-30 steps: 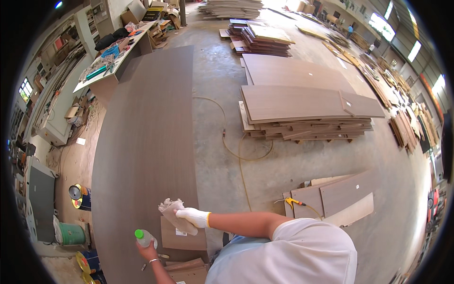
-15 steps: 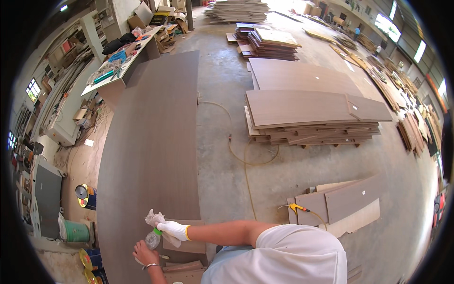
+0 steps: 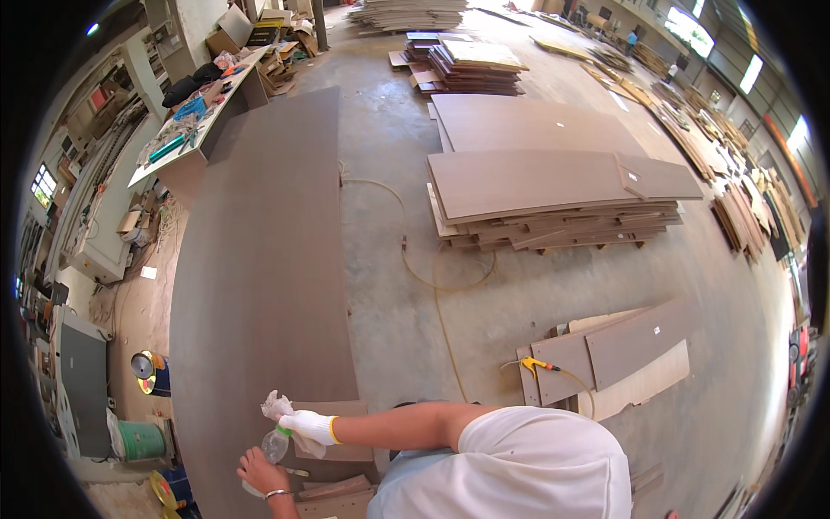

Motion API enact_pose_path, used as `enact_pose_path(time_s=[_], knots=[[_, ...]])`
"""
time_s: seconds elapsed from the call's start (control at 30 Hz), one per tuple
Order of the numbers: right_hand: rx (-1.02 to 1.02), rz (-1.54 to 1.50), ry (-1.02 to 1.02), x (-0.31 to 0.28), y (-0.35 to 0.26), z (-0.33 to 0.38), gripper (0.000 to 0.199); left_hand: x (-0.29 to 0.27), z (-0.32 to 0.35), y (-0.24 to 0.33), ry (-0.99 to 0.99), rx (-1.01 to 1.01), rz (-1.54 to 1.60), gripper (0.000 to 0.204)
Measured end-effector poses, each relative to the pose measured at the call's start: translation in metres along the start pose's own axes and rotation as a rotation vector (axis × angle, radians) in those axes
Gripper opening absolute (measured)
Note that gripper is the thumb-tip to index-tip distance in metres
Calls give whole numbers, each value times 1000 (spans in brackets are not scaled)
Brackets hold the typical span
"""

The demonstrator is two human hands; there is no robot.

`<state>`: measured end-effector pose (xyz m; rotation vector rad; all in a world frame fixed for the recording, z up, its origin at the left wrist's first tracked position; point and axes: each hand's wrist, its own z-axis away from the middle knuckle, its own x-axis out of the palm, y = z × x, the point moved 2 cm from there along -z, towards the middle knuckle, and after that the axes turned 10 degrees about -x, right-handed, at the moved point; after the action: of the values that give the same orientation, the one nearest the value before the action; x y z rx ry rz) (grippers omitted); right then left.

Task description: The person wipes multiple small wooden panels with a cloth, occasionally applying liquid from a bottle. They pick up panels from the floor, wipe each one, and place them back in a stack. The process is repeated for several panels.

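Hands meet low at the near end of the long dark-brown laminate board (image 3: pixel 259 285), which lies flat on the desk and runs far up the room. The left hand (image 3: pixel 259 471), bare with a thin wristband, has its grip closed round the base of a small clear plastic bottle with a green collar (image 3: pixel 277 443); the right hand (image 3: pixel 309 426), in a white knitted glove with a yellow cuff, has its grip bunched on a crumpled white rag (image 3: pixel 278 405) pressed against the bottle's top. To do this well, I judge the bottle should stay steady and upright, the rag being dampened rather than soaked, so nothing runs onto the board face or the small brown offcuts (image 3: pixel 333 489) beside it. The board surface looks matt and uniform; marks cannot be made out. Around: a concrete floor with a yellow hose (image 3: pixel 432 285) looping across it, a stack of brown panels on battens (image 3: pixel 553 195), further panel piles beyond, a cluttered workbench (image 3: pixel 186 121) at far left, and a green bucket (image 3: pixel 138 439) nearby.
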<state>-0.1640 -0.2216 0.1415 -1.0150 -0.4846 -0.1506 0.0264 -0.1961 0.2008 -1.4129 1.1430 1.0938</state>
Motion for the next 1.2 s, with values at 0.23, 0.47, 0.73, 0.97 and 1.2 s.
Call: enact_pose_path(time_s=[0.23, 0.47, 0.73, 0.97, 1.2], knots=[[-74, -88, -25, -16, 7, -26, 49, -1, 13, 12, -102, 43, 81, 41], [107, -682, -46, -20, -9, -8, 53, -8, -5, -14, -33, -10, 92, 35], [223, -542, -108, 5, -2, -12, 59, -14, 5, -39, 0, -174, 143, 31], [301, -501, -173, 20, 18, -41, 61, -4, 51, -52, -14, -209, 162, 36], [284, -638, -394, 62, 23, -34, 75, 49, 82, -100, 25, -414, 241, 44]])
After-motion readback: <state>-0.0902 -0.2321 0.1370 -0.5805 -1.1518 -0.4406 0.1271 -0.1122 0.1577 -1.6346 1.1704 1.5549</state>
